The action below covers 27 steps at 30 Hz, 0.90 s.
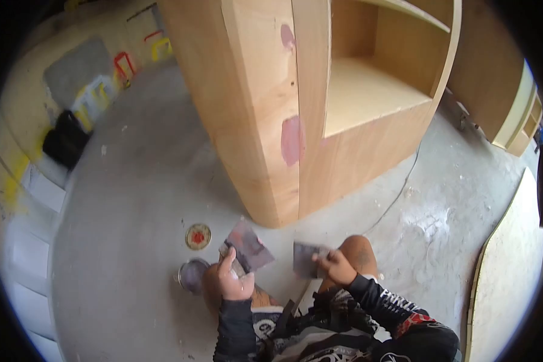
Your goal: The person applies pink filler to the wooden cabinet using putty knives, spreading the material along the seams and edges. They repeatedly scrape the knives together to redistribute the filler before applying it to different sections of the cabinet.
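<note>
At the lower middle, my left hand is closed round the handle of a broad, smeared plate with pinkish paste on it. To its right, my right hand grips a smaller dark flat scraper; the two tools are apart. Beyond them stands a plywood cabinet with an open shelf, its near corner rounded. Pink filler patches show on its side face. An open can sits on the floor beside my left knee, and a round lid with a red smear lies just past it.
A thin cable runs over the grey floor from the cabinet. A curved wooden panel lies at the right, with another wooden unit behind. A black bag-like object is by the left wall.
</note>
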Tool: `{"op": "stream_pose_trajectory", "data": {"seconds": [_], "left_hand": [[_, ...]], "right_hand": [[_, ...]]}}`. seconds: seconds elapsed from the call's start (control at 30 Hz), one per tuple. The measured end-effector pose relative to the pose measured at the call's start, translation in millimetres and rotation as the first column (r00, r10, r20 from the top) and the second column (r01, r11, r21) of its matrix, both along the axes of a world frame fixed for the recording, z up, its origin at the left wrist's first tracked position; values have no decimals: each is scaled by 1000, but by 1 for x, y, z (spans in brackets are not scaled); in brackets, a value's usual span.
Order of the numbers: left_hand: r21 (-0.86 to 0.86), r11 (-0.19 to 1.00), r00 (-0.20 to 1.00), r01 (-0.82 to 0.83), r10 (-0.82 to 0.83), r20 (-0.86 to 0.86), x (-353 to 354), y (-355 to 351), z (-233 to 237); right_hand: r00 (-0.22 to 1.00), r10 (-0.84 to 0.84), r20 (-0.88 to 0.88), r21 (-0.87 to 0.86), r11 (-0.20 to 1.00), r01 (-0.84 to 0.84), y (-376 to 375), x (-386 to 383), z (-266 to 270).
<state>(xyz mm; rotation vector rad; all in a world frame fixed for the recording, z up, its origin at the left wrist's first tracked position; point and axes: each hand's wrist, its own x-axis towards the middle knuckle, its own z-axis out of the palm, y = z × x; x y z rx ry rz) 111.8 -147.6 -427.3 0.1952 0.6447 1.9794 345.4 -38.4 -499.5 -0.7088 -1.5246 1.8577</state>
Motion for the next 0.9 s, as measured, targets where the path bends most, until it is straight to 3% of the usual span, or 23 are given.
{"op": "stream_pose_trajectory", "data": {"seconds": [0.03, 0.1, 0.13, 0.17, 0.2, 0.27, 0.37, 0.4, 0.5, 0.53, 0.63, 0.67, 0.73, 0.8, 0.83, 0.87, 0.9], "left_hand": [[-17, 1000, 999, -12, 11, -35, 3, -4, -6], [-47, 999, 999, 6, -8, -49, 20, -5, -6], [-117, 983, 956, -141, 105, -272, 30, -5, -16], [-155, 945, 850, -287, 176, -497, 41, -7, -27], [-148, 938, 861, -313, 214, -462, 53, -6, -19], [-185, 911, 839, -369, 241, -488, 63, 0, -12], [-264, 883, 817, -389, 198, -541, 60, 0, -22], [-244, 883, 812, -400, 218, -541, 58, 3, -26], [-285, 860, 816, -423, 225, -532, 43, 5, -35], [-270, 847, 839, -458, 311, -446, 37, 9, -42], [-350, 853, 921, -388, 343, -185, 30, 7, -46], [-361, 875, 945, -323, 316, -79, 33, 8, -53], [-380, 895, 962, -232, 270, 49, 59, 8, -50], [-476, 866, 942, -152, 273, 196, 90, 17, -11], [-437, 892, 949, -113, 228, 219, 99, 16, -12], [-366, 920, 972, -140, 198, 125, 105, 15, -23], [-339, 928, 977, -156, 196, 86, 106, 14, -28]], "right_hand": [[986, -152, -69, -345, 931, 119, -5, -4, 5], [961, -247, -122, -376, 908, 186, 4, -14, 14], [939, -309, -150, -238, 933, 269, 5, -21, 28], [917, -347, -194, -209, 928, 307, 4, -29, 38], [893, -382, -239, -180, 921, 346, 2, -36, 48], [838, -429, -338, -321, 889, 326, 3, -46, 54], [965, -195, -174, 24, 979, 202, -10, -34, 62], [992, -123, -4, 49, 991, 123, -12, -22, 63], [979, 122, 166, -69, 991, -112, -16, 6, 49], [982, 121, 145, -142, 985, -101, -13, 11, 30], [973, -210, -93, -272, 946, 178, -3, 16, 16], [918, -365, -154, -217, 919, 330, -6, 2, 30], [785, -541, -301, -263, 839, 477, -13, -25, 42], [777, -579, -248, -15, 804, 595, -23, -31, 34], [759, -612, -221, 107, 758, 643, -28, -35, 33], [767, -585, -262, 72, 781, 620, -35, -38, 34], [747, -562, -355, -99, 817, 567, -42, -42, 37]]}}
